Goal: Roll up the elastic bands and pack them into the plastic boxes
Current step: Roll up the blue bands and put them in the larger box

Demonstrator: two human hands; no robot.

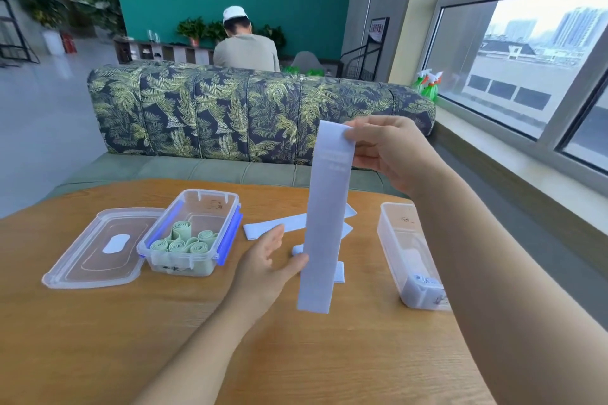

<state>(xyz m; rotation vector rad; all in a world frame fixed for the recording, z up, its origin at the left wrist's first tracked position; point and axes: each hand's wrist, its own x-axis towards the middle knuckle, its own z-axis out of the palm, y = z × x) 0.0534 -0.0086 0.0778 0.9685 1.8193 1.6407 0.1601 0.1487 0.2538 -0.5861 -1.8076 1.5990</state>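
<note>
The print near the top of the lilac band [324, 217] is blurred and cannot be read. The right hand [388, 154] pinches the band's top, and its fingers behind the strip are hidden. The hanging band covers the middle of the flat bands [276, 227] lying toward the table's far edge, so their number cannot be told. It also covers most of a folded piece [339, 271] and part of a small roll [297, 250].

The right forearm [477, 256] hides the right wall and near corner of the clear box [394, 240] at the table's right edge. The blue rolls [422, 284] inside it cannot be counted. Marks on this box and on the box of green rolls [227, 204] are too small to read. The 2 forearms and the table [98, 339] run off the bottom edge.
</note>
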